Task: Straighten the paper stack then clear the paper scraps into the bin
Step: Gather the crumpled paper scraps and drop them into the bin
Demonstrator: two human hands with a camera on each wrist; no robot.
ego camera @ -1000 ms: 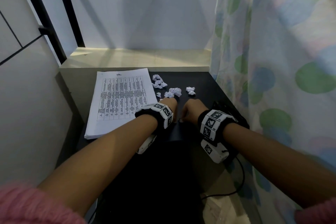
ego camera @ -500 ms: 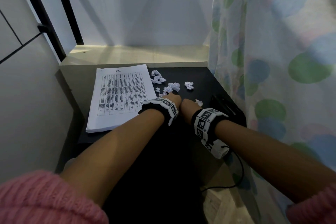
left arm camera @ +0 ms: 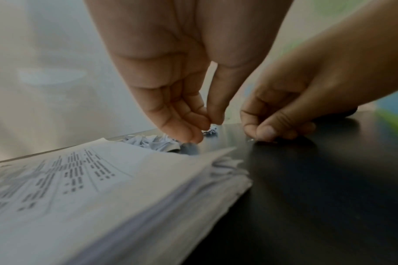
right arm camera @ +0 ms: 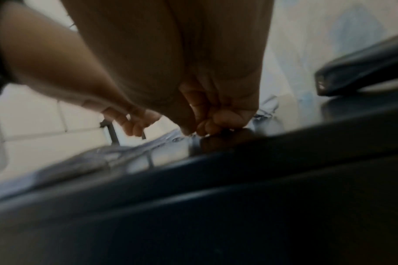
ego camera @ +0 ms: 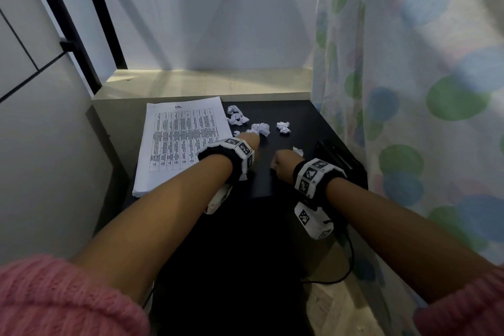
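A stack of printed paper (ego camera: 180,142) lies on the left of the black table (ego camera: 300,117); its near corner (left arm camera: 148,188) fills the left wrist view. Several crumpled white scraps (ego camera: 260,128) lie to its right, and one small scrap (ego camera: 297,150) sits just beyond my right hand. My left hand (ego camera: 253,140) hangs over the nearest scraps (left arm camera: 152,141), fingertips (left arm camera: 193,136) and thumb drawn together, with nothing visible between them. My right hand (ego camera: 282,161) is curled, its fingertips (right arm camera: 204,129) touching the tabletop. No bin is visible.
A black object (ego camera: 338,161) lies on the table's right edge beside my right wrist. A patterned curtain (ego camera: 409,90) hangs close on the right. A cable (ego camera: 347,262) runs down below the table. A wall (ego camera: 41,158) stands to the left.
Both hands pushed forward toward the scraps, close together. Since then they have moved apart, the left staying by the scraps and the right drawing back a little.
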